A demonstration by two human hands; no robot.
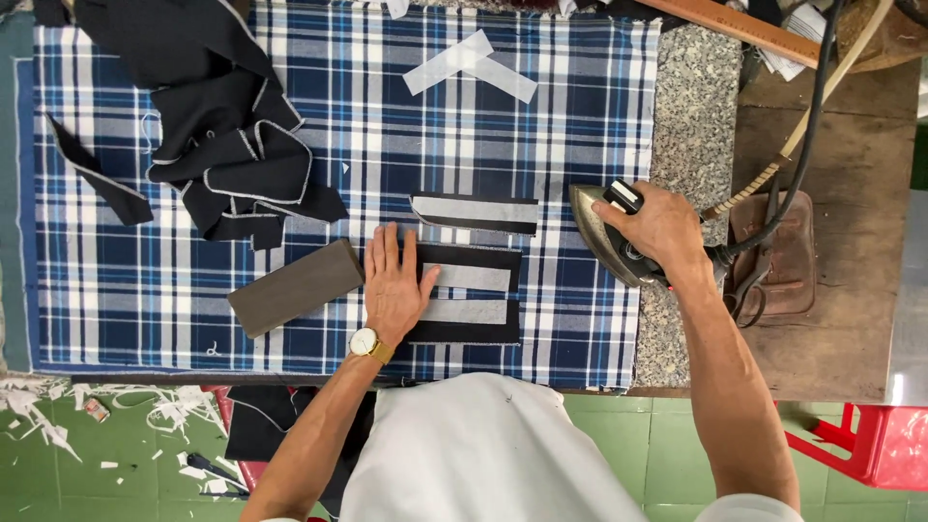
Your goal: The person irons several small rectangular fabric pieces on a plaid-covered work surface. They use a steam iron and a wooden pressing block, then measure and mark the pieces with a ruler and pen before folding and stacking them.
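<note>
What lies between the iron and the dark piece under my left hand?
In the head view, only bare plaid cloth lies between the iron in the right hand and the dark fabric piece that the left hand presses flat.

Your left hand [391,287] is lying flat, fingers together, pressing the left end of a dark fabric piece [466,294] faced with two pale grey strips, lying square on the plaid cloth. Your right hand [659,228] is gripping the iron [607,235], which is sitting just right of that piece, nose pointing left.
</note>
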